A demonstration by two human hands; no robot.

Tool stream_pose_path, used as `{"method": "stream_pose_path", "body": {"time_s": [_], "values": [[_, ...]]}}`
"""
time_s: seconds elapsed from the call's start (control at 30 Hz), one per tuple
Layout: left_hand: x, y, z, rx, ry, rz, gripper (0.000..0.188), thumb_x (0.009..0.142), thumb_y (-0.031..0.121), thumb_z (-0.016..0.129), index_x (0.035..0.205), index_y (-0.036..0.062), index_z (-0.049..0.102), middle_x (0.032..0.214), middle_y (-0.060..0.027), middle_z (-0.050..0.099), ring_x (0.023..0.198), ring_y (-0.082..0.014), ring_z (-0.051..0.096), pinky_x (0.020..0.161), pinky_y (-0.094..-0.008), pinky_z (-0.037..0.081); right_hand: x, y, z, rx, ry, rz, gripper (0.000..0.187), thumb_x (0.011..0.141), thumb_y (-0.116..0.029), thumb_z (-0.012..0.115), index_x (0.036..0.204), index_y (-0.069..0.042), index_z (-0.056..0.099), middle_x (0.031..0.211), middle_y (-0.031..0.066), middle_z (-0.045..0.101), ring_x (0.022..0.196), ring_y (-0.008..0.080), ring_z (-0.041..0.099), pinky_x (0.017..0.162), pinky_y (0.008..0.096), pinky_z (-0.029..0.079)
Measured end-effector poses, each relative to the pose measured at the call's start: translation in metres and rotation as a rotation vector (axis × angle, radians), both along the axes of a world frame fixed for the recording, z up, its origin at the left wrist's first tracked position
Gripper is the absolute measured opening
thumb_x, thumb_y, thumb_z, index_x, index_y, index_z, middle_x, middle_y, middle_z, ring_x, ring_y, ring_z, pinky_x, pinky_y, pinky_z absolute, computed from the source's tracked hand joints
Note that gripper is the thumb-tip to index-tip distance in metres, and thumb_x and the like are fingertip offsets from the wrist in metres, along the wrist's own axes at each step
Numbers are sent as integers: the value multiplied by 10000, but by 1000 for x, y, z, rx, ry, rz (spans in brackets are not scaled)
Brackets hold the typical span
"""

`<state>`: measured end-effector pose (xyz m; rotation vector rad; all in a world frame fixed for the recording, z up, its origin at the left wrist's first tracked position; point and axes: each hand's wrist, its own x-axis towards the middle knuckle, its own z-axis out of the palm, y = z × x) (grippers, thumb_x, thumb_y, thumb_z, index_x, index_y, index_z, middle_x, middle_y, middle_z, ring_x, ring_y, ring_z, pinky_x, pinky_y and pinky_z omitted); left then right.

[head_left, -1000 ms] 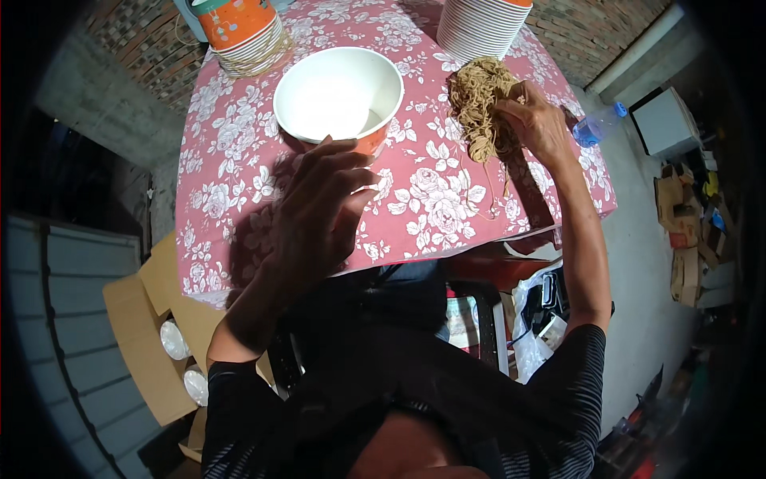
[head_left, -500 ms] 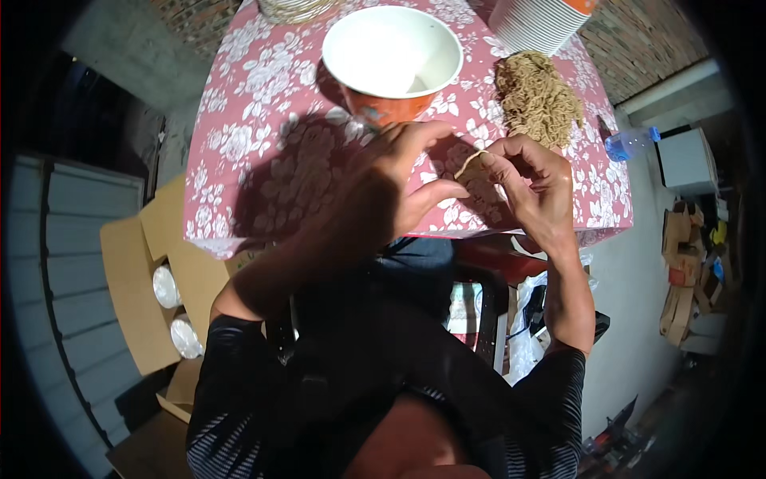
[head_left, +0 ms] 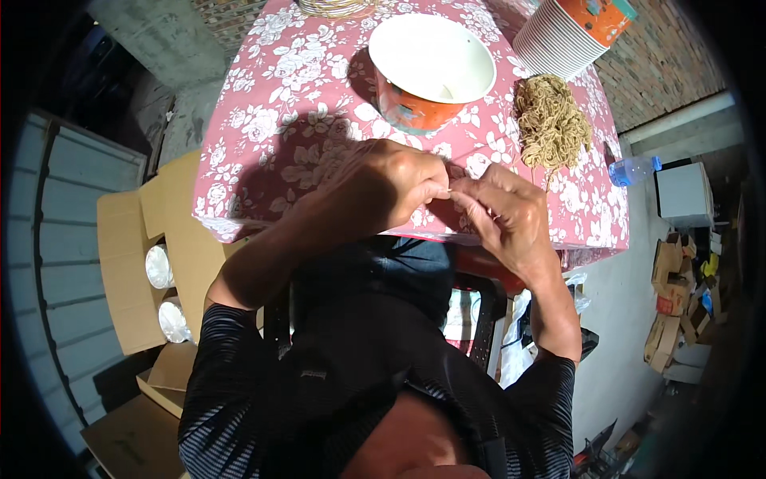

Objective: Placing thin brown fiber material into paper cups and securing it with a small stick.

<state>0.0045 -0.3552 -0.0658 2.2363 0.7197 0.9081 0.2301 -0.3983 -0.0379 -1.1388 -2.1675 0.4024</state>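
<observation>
Nearest, the person's dark shirt [head_left: 359,343] fills the lower middle, its striped sleeves [head_left: 550,415] ending above the elbows, with dark trousers [head_left: 399,259] showing at the lap. Left of the body stands an open cardboard box [head_left: 120,271], with two round white wrapped packs [head_left: 159,266] visible past its flap; to the right of the lap, part of a plastic bag [head_left: 517,327] shows below the worktop [head_left: 275,60], which is covered with a pink cloth [head_left: 586,199] patterned in white flowers. Over its near edge, the left hand [head_left: 411,176] and right hand [head_left: 511,211] meet, thumbs and fingers pinched together tip to tip; a thin strand may well be between them, but the fingers hide too much to be sure. The left forearm lies partly in shade, and a broad dark shadow falls on the cloth beside it. Just beyond the hands, a round tub [head_left: 419,112], orange outside and white inside, stands upright with its mouth open. To its right, near but apart from the right hand, a tangled heap of tan strands [head_left: 554,124] lies on the cloth, a few loose ends trailing toward the person. Behind the heap rises a stack of nested tubs [head_left: 566,40], white-rimmed with orange at the top. A clear bottle with a blue cap [head_left: 634,170] shows at the worktop's right edge, and a brick wall [head_left: 670,72] stands beyond.
</observation>
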Motion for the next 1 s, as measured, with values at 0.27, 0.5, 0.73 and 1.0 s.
{"method": "stream_pose_path", "body": {"time_s": [0.27,0.5,0.73,1.0], "values": [[-57,55,21,604,147,221,336,854,168,773,1130,24,649,1398,-166,599,1126,-299,685,1006,-406,571,-36,-44,-18,-132,232,272,47,883,-13,752,920,16,751,754,115,723,600,210,675,530,318,516],[-57,102,8,667,225,130,234,912,218,702,1075,54,741,946,-116,771,951,-299,737,1035,-461,507,-56,-32,13,-241,485,-81,104,965,-19,679,966,39,766,661,-49,623,581,-1,474,500,194,375],[-35,35,33,247,97,163,317,876,66,761,1179,52,671,901,-155,753,829,-312,768,725,-361,592,-52,-2,-11,-93,540,-333,88,929,-40,751,953,43,766,646,-54,589,570,-6,448,486,196,314],[-29,35,26,296,-8,127,420,842,14,785,1235,53,641,1073,-160,710,860,-279,736,695,-357,580,-60,6,-30,3,476,-365,91,930,-51,755,953,35,774,646,-73,570,558,-5,423,496,201,287]]}}
